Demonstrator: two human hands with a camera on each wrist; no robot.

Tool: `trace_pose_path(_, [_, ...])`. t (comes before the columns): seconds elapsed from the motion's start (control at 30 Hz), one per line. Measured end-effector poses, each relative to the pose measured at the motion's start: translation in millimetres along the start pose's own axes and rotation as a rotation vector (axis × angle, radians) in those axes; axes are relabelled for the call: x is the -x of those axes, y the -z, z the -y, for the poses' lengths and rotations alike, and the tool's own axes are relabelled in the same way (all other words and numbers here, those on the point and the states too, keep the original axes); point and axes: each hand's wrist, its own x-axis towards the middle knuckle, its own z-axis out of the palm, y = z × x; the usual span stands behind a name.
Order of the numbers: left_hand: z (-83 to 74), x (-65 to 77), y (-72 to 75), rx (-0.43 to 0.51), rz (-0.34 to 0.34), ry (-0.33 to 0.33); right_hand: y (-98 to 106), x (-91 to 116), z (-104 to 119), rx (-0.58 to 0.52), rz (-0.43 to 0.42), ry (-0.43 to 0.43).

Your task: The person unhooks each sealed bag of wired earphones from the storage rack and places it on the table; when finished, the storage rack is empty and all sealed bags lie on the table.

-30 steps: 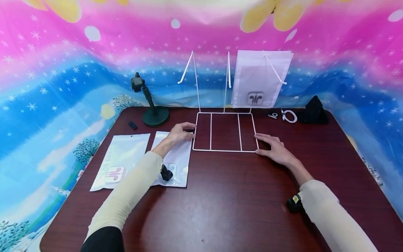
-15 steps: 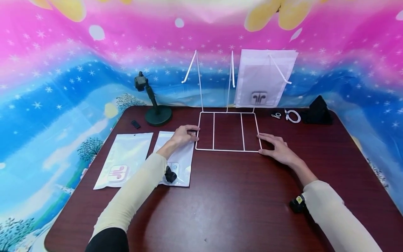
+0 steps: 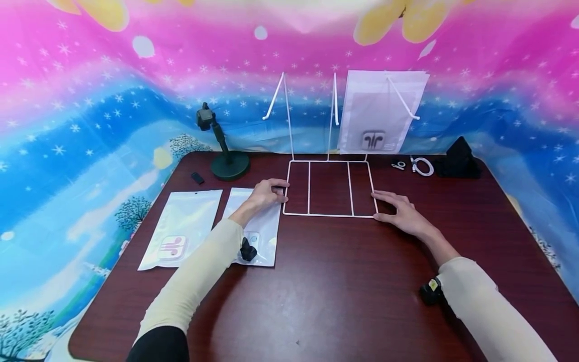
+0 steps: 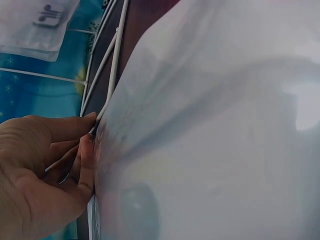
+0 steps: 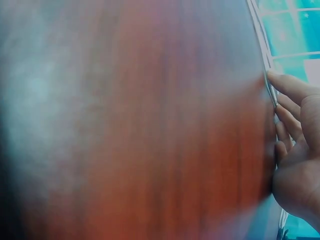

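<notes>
A white wire display rack [image 3: 330, 215] stands on the table, its base flat and its hooks rising at the back. My left hand [image 3: 262, 197] touches the base's left side wire, over the top of a white zip pouch [image 3: 267, 216]. In the left wrist view my thumb and fingertips lie right at the wire. My right hand [image 3: 400, 213] touches the right side wire with extended fingers, thumb at the near corner. White pouches [image 3: 375, 113] hang on the right hook, with an earphone picture showing. Another white pouch [image 3: 187, 213] lies farther left.
A dark green stand [image 3: 229, 166] is at the back left, near a small black object [image 3: 197, 178]. At the back right are a coiled white cable [image 3: 422, 167] and a black holder [image 3: 459, 161]. Patterned cloth [image 3: 149, 110] surrounds the table [image 3: 344, 291].
The head view has shifted slightly, moving everything a little to the right in it. Both hands stay at the rack's sides, with no visible movement against it.
</notes>
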Motion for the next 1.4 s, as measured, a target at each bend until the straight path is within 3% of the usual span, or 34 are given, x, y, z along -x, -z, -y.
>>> trace_pose_path(0.17, [-0.7, -0.3, -0.8, -0.017, 0.005, 0.000, 15, -1, 2, -0.129, 0.030, -0.059])
trace_pose_path(0.27, [-1.2, -0.3, -0.4, -0.017, 0.009, -0.004, 30, -3, 7, -0.204, 0.007, -0.084])
trace_pose_path(0.4, [-0.5, 0.4, 1.1, -0.016, 0.014, -0.006, 54, -7, 16, -0.270, -0.065, -0.084])
trace_pose_path(0.67, [2.5, -0.6, -0.2, -0.015, 0.015, -0.020, 108, -20, 31, -0.288, -0.225, -0.151])
trace_pose_path(0.9, [3.0, 0.6, 0.2, -0.024, 0.005, -0.015, 140, -32, 50, -0.348, -0.380, -0.193])
trace_pose_path(1.2, [-0.5, 4.2, 2.0, -0.003, 0.015, -0.002, 161, -46, 83, -0.400, -0.340, -0.213])
trace_pose_path(1.27, [-1.3, 4.7, 1.8, -0.005, 0.014, 0.002, 160, -50, 89, -0.412, -0.389, -0.231])
trace_pose_path(1.4, [-1.6, 5.9, 2.1, -0.018, 0.006, 0.002, 157, -55, 101, -0.490, -0.568, -0.237])
